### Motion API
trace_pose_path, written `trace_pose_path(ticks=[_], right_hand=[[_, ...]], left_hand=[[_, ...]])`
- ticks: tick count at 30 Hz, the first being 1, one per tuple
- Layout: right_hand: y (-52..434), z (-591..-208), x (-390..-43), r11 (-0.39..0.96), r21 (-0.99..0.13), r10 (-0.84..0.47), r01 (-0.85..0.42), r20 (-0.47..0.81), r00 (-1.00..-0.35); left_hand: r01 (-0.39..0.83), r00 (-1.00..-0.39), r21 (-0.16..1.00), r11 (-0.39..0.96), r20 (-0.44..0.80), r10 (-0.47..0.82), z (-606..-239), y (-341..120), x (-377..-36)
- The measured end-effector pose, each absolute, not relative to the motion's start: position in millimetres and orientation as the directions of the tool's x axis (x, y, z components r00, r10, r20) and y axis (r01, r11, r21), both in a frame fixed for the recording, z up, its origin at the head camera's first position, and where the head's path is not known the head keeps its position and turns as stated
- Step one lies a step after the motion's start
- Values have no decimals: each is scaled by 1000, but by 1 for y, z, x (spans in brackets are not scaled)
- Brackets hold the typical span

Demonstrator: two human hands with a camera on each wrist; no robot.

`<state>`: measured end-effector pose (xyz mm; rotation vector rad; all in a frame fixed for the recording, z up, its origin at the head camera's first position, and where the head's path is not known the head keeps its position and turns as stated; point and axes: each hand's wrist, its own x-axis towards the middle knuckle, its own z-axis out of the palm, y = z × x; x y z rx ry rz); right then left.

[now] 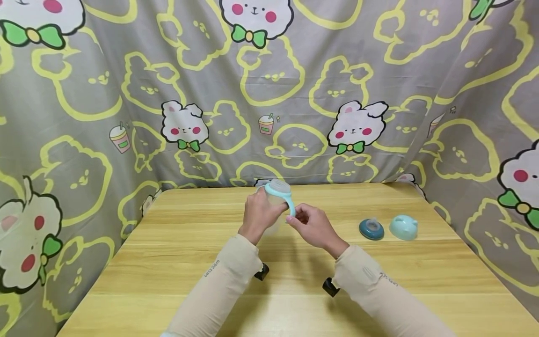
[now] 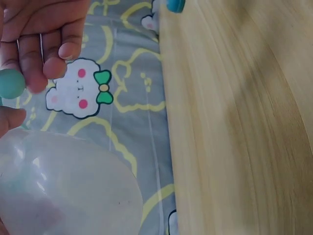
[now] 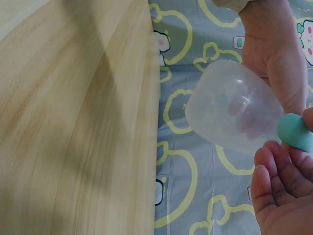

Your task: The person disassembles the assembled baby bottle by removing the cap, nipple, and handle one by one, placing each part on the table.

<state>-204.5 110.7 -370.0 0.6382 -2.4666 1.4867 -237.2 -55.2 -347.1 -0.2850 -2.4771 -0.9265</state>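
A translucent baby bottle [image 1: 275, 200] is held up above the far part of the table, its open threaded neck at the top. My left hand [image 1: 260, 214] grips it round the body. A light turquoise handle [image 1: 291, 206] curves down from a ring below the neck. My right hand [image 1: 312, 225] pinches the handle's lower end between thumb and fingers. In the right wrist view, the handle's rounded tip [image 3: 294, 131] shows by the right fingers, beside the bottle's rounded base [image 3: 227, 107]. The base [image 2: 73, 186] also fills the lower left of the left wrist view.
On the wooden table [image 1: 177, 281], to the right, lie a dark teal collar with a clear teat [image 1: 372, 230] and a light turquoise cap with small ears [image 1: 403, 228]. A grey patterned curtain [image 1: 227, 84] hangs behind and along both sides.
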Motion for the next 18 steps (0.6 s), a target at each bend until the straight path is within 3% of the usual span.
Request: trace_pose_path(ticks=[9,18], right_hand=[[110,-369,-206,330,-848,-244,-414,347,-906],[112,-369,-206,337,-847,-241,-412,345,-907]], left_hand=[[331,-895,613,717,445,32,-347,-56,-237],[292,-937,628,722,338,85,-347,-58,-238]])
